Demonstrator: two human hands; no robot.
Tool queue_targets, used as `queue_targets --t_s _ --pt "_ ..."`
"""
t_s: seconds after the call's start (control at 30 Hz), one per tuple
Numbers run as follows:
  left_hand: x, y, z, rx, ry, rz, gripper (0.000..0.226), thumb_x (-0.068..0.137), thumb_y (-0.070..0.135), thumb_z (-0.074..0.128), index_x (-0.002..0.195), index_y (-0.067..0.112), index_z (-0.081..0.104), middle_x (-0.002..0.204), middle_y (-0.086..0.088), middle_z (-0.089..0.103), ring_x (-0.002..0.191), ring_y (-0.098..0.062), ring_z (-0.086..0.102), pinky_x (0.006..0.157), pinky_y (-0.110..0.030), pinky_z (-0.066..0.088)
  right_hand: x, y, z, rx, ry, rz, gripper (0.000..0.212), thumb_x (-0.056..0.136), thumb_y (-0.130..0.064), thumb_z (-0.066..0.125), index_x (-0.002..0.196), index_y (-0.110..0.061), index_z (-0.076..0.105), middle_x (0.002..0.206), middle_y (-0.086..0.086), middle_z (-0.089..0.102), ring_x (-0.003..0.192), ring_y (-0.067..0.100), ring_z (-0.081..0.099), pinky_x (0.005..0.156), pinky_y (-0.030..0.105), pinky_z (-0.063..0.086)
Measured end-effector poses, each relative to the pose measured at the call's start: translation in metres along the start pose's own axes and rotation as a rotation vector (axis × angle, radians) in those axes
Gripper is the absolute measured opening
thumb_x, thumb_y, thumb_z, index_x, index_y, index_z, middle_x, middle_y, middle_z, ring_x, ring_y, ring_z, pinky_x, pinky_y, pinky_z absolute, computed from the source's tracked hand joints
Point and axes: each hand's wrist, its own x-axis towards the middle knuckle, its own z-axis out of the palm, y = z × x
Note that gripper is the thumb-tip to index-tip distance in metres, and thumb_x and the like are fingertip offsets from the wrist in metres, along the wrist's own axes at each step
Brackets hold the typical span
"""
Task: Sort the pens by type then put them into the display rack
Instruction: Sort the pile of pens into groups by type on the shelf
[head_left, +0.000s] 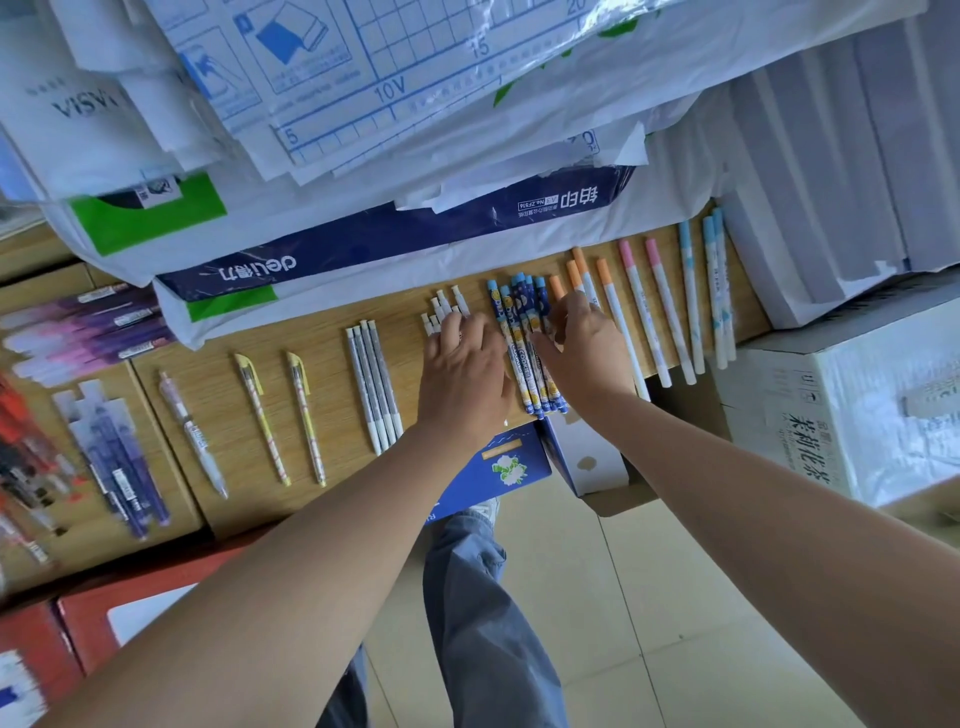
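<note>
- Well left of the hands: yellow-capped pens (261, 415) and grey-white pens (375, 387) lie grouped by type on the tabletop (335, 415).
- Left hand (462, 374): open and flat, pressing white pens (441, 309) so they stay together.
- Between the hands: navy patterned pens (522, 322), bunched.
- Right hand (587, 348): fingers spread flat over orange-capped pens (574, 273).
- Right of it: pink-capped pens (644, 312) and blue-capped pens (691, 296).

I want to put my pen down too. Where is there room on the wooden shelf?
Bare wood shows between the clear pink pen and the two yellow-capped pens, and between those and the white pen bundle. From the left hand and right hand rightward it is crowded: blue cookie pens and orange-capped pens lie close together.
</note>
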Motion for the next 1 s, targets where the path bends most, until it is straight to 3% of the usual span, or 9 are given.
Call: queue_targets --t_s 0.2,0.37,0.63,0.77,0.9,1.0 --pt "0.001 0.002 -0.002 -0.017 -0.026 0.042 0.04 0.088 0.028 0.049 0.126 0.015 0.051 0.132 -0.003 0.044 0.129 -0.026 0.03 0.101 -0.038 0.029 0.001 0.001 0.001 -0.008 -0.007 -0.049 0.018 0.089 -0.02 0.06 0.1 -0.006 0.055 0.09 0.008 0.06 0.076 0.023 0.054 0.063 0.032 0.044" --pt "-0.007 -0.016 -0.011 -0.113 0.066 0.029 0.022 0.084 0.015 0.055 0.104 0.014 0.063 0.116 -0.006 0.055 0.119 -0.03 0.041 0.093 -0.041 0.036 0.001 -0.007 -0.007 0.019 0.018 -0.142 0.014 0.089 -0.02 0.058 0.099 -0.01 0.059 0.086 0.004 0.064 0.069 0.019 0.056 0.06 0.034 0.049" --pt "-0.057 -0.091 -0.035 -0.136 0.205 -0.106 0.021 0.081 0.012 0.056 0.099 0.017 0.063 0.103 -0.004 0.059 0.099 -0.027 0.052 0.083 -0.042 0.044 -0.014 -0.088 0.01 0.093 -0.106 -0.407 0.014 0.088 -0.017 0.061 0.102 -0.012 0.062 0.077 -0.01 0.057 0.064 0.014 0.055 0.063 0.035 0.051" --pt "-0.106 -0.156 -0.037 -0.077 0.228 -0.221 0.026 0.078 0.015 0.049 0.101 0.014 0.062 0.103 -0.006 0.059 0.1 -0.028 0.053 0.084 -0.043 0.044 -0.037 -0.153 0.045 0.08 -0.169 -0.538 0.02 0.088 -0.016 0.06 0.107 -0.013 0.062 0.092 -0.007 0.062 0.071 0.012 0.06 0.063 0.027 0.047" --pt "-0.159 -0.226 -0.032 -0.052 0.237 -0.362 0.03 0.078 0.015 0.051 0.107 0.012 0.061 0.106 -0.009 0.058 0.101 -0.032 0.052 0.081 -0.042 0.042 -0.07 -0.217 0.094 0.019 -0.313 -0.6 0.032 0.089 -0.018 0.059 0.121 -0.017 0.056 0.121 0.002 0.06 0.102 0.021 0.06 0.081 0.038 0.05" --pt "-0.201 -0.279 -0.026 -0.051 0.248 -0.421 0.031 0.08 0.014 0.055 0.111 0.012 0.058 0.113 -0.009 0.056 0.108 -0.031 0.049 0.09 -0.043 0.042 -0.096 -0.264 0.135 -0.043 -0.377 -0.644 0.04 0.089 -0.017 0.059 0.129 -0.016 0.053 0.132 0.004 0.054 0.112 0.027 0.056 0.088 0.038 0.046"
